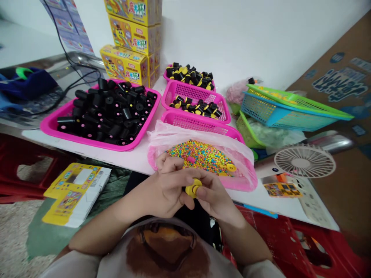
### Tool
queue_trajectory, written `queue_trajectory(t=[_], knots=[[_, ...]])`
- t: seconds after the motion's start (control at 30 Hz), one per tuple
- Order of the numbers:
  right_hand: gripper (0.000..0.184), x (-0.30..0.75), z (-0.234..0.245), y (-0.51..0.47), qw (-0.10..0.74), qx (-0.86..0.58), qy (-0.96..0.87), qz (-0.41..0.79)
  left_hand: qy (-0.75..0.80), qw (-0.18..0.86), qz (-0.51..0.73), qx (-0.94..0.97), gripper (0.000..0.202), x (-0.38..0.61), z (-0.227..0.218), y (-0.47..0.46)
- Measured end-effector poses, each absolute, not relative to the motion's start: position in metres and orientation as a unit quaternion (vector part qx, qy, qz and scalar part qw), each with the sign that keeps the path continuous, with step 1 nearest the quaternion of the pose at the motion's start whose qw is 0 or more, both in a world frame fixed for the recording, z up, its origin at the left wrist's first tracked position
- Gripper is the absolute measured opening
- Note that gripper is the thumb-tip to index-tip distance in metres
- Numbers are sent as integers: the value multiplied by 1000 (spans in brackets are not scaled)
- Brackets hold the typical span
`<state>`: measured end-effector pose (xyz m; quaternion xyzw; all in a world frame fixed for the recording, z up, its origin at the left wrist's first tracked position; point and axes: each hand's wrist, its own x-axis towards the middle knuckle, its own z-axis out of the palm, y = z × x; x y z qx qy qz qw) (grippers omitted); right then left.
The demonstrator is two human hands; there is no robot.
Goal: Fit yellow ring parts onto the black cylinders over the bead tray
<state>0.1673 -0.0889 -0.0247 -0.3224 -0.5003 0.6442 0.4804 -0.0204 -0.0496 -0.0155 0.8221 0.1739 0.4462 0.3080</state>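
- As the two hands meet at lower centre of the frame, the left hand [165,189] and right hand [216,199] grasp a yellow plastic piece [193,189] between them.
- Fingers: the left fingers [169,164] are curled inward and clenched toward the piece; the right fingertips [203,192] pinch it from the other side.
- Just above the hands, a pink basket lined with a clear plastic bag [246,175] holds a heap of multicoloured candy beads [199,156]; a second yellow plastic piece [231,167] lies on the heap's right edge.
- Centre: a white table [139,154] bears the baskets.
- Left of centre: a pink tray [87,143] is piled with black cylinders with pink centres [110,110].
- Upper centre: two pink mesh baskets [197,90] contain black-and-yellow assembled pieces [194,106].
- Top: printed yellow cartons [127,42] stand stacked against the wall.
- Lower left: flat yellow carton blanks [77,195] lie beside the table.
- Right: stacked blue and green baskets [285,112] sit above a small white fan [305,161].
- Lower right: a red plastic crate [290,247] stands below the table edge.
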Motion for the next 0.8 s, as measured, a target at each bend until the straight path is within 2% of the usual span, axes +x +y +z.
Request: queue_trajectory(t=[0.07,0.17,0.27,0.33,0.43,0.47,0.6,0.73,0.8], knots=[[40,164,-25,-86,477,-327,-488,653,183,263,417,851,19,-24,-16,-48],[39,164,-20,-73,468,-333,-511,639,196,184,401,876,31,-24,-25,-44],[38,179,-5,-36,476,-383,-527,590,227,133,458,849,53,-19,-34,-40],[39,202,8,0,522,-421,-535,514,227,116,497,829,63,-13,-39,-41],[57,243,24,52,606,-437,-530,400,219,96,506,828,55,-7,-42,-49],[58,255,27,63,633,-447,-511,372,220,87,501,833,51,-6,-42,-51],[68,273,32,52,659,-450,-478,368,269,40,486,831,41,-24,-35,-46],[43,266,32,-12,598,-465,-501,417,452,27,390,802,29,-80,-12,-6],[33,262,32,-42,588,-471,-507,419,556,42,285,780,38,-112,3,22]])
